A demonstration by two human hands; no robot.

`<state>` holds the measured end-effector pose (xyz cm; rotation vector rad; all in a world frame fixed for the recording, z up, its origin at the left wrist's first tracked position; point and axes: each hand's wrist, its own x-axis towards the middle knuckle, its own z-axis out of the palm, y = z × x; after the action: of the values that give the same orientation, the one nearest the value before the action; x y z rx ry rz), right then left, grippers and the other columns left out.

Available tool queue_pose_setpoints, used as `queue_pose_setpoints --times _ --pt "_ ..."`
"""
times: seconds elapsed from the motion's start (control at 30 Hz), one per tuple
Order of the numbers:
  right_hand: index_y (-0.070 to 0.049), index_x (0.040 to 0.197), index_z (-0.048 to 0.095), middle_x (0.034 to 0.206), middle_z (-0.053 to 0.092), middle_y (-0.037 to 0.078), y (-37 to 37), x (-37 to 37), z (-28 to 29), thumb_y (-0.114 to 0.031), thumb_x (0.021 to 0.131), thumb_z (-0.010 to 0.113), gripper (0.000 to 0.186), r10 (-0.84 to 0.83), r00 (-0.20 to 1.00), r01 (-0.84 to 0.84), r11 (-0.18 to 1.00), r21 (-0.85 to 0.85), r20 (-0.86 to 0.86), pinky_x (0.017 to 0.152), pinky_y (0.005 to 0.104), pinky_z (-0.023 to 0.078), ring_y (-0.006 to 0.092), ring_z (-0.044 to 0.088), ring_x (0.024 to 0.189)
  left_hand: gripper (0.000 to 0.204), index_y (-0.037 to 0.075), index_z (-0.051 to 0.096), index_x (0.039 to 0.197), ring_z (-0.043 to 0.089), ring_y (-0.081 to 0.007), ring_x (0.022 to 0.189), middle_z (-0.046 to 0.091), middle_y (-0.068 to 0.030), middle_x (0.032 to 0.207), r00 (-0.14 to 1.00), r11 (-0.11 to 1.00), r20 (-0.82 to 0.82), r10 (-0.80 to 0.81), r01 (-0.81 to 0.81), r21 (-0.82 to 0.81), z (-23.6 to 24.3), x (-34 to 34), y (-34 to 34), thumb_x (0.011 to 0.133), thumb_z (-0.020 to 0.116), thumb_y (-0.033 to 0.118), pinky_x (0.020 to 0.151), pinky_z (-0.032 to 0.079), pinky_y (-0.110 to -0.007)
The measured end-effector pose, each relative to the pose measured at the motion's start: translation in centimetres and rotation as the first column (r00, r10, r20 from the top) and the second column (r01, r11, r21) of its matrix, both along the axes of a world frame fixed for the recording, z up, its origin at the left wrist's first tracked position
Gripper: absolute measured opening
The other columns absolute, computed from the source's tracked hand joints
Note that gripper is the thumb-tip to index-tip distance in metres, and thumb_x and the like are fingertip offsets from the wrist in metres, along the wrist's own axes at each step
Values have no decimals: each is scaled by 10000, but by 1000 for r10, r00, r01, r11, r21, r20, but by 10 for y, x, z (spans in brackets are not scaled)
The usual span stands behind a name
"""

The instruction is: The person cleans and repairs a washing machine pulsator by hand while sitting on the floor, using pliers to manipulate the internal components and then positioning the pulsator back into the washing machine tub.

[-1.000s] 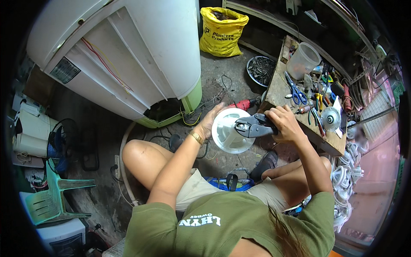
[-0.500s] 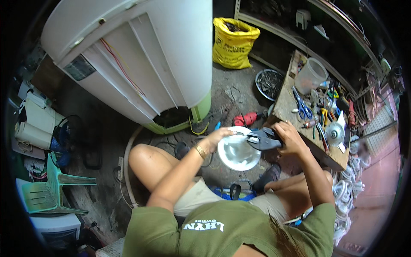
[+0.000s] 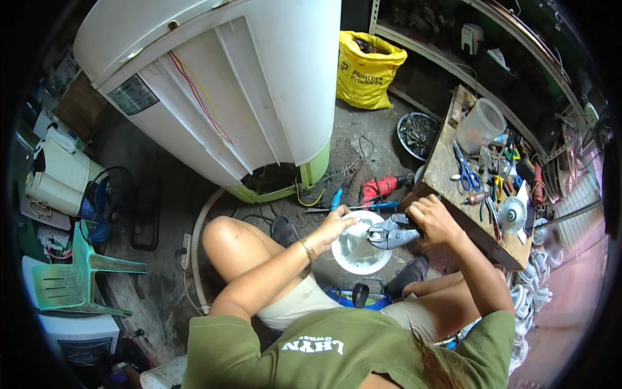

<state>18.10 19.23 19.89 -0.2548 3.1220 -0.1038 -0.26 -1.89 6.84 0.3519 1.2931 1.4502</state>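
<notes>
A white round dish-shaped part [image 3: 343,260] is held over the floor between my knees. My left hand [image 3: 334,228] grips its upper left rim, thumb over the edge. In my right hand [image 3: 434,220] is a pair of heavy pliers [image 3: 392,233] with grey jaws, its handles partly covered by my fingers. The jaws reach over the dish's right side. Whether they bite on the plastic is not clear. Beyond the dish, a blue screwdriver [image 3: 382,205] and a red power drill [image 3: 379,188] lie on the floor.
A tall white-and-green appliance casing [image 3: 272,84] with loose wires stands ahead. At right, a wooden bench [image 3: 444,172] carries scissors [image 3: 465,168], a clear tub [image 3: 480,126] and several tools. Behind it are a yellow sack [image 3: 366,81] and a basin of scrap [image 3: 418,135]. A green chair [image 3: 71,275] is at left.
The dish has come down slightly toward me and tilts differently, showing more of its inside. The pliers in my right hand have turned and sit lower over it. The whole view has shifted a little.
</notes>
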Motion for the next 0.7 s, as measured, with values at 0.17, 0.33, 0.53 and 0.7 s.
queue_pose_setpoints --times 0.17,0.33,0.53,0.7 --pt "-40 958 471 816 598 212 3 -10 -59 -155 552 667 466 -340 934 357 900 -250 109 708 485 444 417 585 813 148 12 540 933 593 -150 746 620 -86 850 842 819 -180 508 -537 -201 -40 2 22 841 647 58 656 487 -306" --pt "-35 1120 513 952 614 303 -31 -18 -203 -174 602 656 555 -683 703 691 589 -419 200 834 490 484 468 596 935 262 -6 517 1001 611 -240 842 616 -139 903 552 556 -439 709 -821 -134 -84 -6 45 856 655 164 777 486 -367" --pt "-48 1043 483 868 601 184 -63 -44 -156 -259 552 728 588 -380 924 372 861 -346 45 712 478 440 383 595 849 352 31 605 1056 628 -166 845 654 -85 967 967 948 -134 218 -242 -207 -117 -88 -37 882 637 335 746 521 -332" --pt "-65 990 483 889 607 159 -42 -31 -141 -220 560 706 509 -307 952 301 914 -272 23 774 436 413 348 597 895 347 14 626 1149 650 -152 852 680 -85 1018 978 984 207 35 2 -177 -92 -68 -21 950 582 294 744 540 -321"
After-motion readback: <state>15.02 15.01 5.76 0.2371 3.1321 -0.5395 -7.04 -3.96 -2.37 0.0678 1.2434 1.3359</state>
